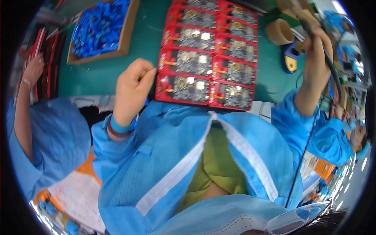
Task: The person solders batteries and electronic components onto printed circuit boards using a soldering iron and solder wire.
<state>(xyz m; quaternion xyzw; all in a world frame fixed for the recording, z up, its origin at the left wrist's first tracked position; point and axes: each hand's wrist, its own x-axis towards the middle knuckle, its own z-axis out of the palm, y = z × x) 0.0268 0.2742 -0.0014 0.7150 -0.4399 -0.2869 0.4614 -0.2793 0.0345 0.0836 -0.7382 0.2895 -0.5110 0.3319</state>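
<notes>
A red tray (212, 76) lies before me, its two columns of compartments holding circuit boards (192, 62) with yellow rings and silvery parts. Beside its left edge, my left hand (135, 88) is curled closed; anything within the fingers is hidden. My right hand (319, 55) is raised at the far right, fingers wrapped around a dark corded tool (306, 26) whose exact kind is unclear. A black cable (332, 70) runs down past that hand. Near it on the table are a blue and yellow object (290, 58) and a round tan cup (279, 32).
A cardboard box (124, 37) full of small blue parts (100, 29) stands on the green table (147, 25) at the back left. At far left, a co-worker's hand (34, 69) touches stacked red trays (49, 64). Another person's blue sleeve (331, 137) is at right.
</notes>
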